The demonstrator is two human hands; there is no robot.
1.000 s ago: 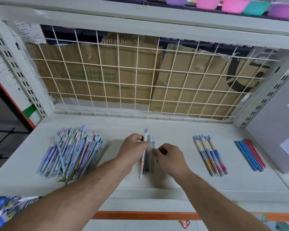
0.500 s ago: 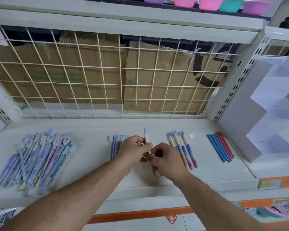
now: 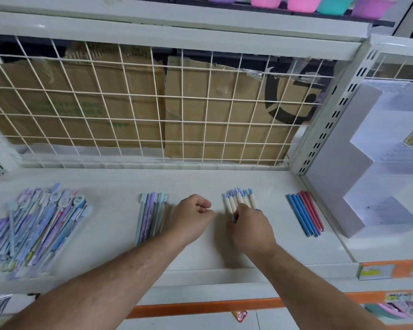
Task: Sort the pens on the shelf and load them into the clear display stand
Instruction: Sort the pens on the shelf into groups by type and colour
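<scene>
Four groups of pens lie on the white shelf (image 3: 119,186). At the left is a big mixed pile of pastel pens (image 3: 37,225). A small row of purple and teal pens (image 3: 150,215) lies left of centre. My left hand (image 3: 192,216) hovers beside that row with its fingers curled and nothing in it. My right hand (image 3: 248,228) rests on the lower ends of the cream pens with blue caps (image 3: 239,198), fingers curled over them. Blue and red pens (image 3: 304,213) lie further right. The stepped clear display stand (image 3: 377,177) stands at the far right.
A white wire grid (image 3: 153,110) with cardboard behind it closes the back of the shelf. A perforated upright post (image 3: 329,120) separates the shelf from the stand's bay. Coloured bowls (image 3: 303,3) sit on the shelf above. An orange strip (image 3: 200,306) edges the shelf front.
Both hands held a blue-capped pen between them half a second ago. My right hand has moved right onto the cream pen group, and my left hand has let go. The camera view panned right.
</scene>
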